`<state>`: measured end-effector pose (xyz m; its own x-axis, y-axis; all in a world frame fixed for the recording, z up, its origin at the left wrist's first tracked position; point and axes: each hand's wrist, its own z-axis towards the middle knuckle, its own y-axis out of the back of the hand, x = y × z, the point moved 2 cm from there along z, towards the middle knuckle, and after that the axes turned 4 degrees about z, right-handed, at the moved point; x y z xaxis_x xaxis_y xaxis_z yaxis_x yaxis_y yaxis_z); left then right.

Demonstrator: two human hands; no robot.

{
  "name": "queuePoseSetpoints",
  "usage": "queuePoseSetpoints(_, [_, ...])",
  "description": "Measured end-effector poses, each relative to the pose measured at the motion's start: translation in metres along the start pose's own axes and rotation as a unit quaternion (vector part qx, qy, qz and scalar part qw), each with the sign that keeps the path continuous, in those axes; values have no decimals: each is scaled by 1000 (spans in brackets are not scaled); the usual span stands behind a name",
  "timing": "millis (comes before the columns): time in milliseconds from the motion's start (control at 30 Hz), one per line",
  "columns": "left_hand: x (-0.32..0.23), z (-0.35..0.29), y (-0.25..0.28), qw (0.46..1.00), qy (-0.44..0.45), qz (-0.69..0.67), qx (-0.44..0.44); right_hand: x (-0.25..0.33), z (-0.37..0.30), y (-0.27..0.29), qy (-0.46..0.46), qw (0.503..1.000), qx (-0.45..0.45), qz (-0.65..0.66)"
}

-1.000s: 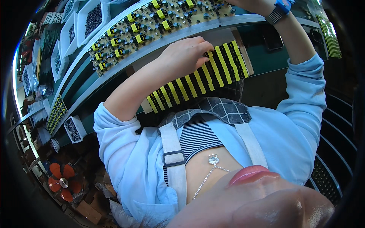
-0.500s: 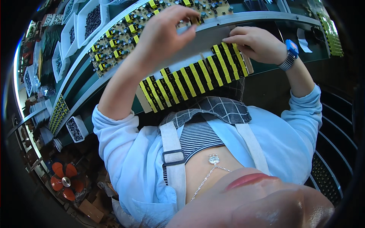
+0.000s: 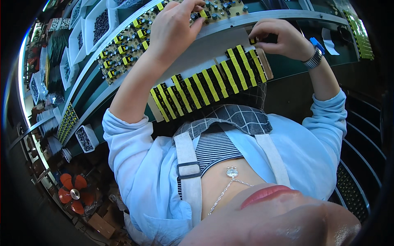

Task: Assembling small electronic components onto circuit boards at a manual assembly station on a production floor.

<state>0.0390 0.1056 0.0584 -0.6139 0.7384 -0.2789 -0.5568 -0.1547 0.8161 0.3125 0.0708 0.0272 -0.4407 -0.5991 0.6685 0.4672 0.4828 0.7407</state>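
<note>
My left hand [image 3: 174, 30] is over the circuit boards [image 3: 227, 9]. Its thumb and fingertips close around a small black transformer with yellow tape [image 3: 204, 14], which is at the board surface; whether it is seated there I cannot tell. To the right, my right hand [image 3: 281, 37] pinches another black-and-yellow transformer [image 3: 252, 41] above the far right corner of a tray [image 3: 267, 67]. Rows of the same transformers [image 3: 209, 86] stand on that tray, close to my body. A bare pale strip of the tray [image 3: 193, 61] shows beyond the rows.
A metal rail [image 3: 279, 15] runs between the boards and the tray. White bins [image 3: 100, 24] of small dark parts stand at the far left, and another bin [image 3: 85, 138] sits lower down. A white paper slip [image 3: 328, 42] lies at right. An orange-bladed fan [image 3: 74, 194] stands lower left.
My left hand has moved slightly away from me and left, bringing its transformer to the board. My right hand has lifted off the tray's rows with a transformer between its fingers.
</note>
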Motion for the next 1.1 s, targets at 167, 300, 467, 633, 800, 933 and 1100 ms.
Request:
queuePoseSetpoints(167, [-3,-1,5,998,41,-53,14,32,15,27,39,990,-122,52])
queuePoseSetpoints(300, [-4,-2,14,997,8,26,75,65,39,34,-10,976,-210,50])
queuePoseSetpoints(467, [2,-13,20,994,-53,94,17,56,52,37,11,973,-212,-90])
queuePoseSetpoints(633, [11,-29,7,985,-97,143,-5,46,62,39,-24,971,-120,-208])
queuePoseSetpoints(800, [5,-34,7,987,-96,126,-14,42,71,37,-21,965,-98,-244])
queuePoseSetpoints(933, [-7,-37,13,993,-89,81,-7,30,71,35,-26,962,-84,-257])
queuePoseSetpoints(1100, [-23,-53,21,995,-85,53,19,34,72,39,-7,960,-85,-267])
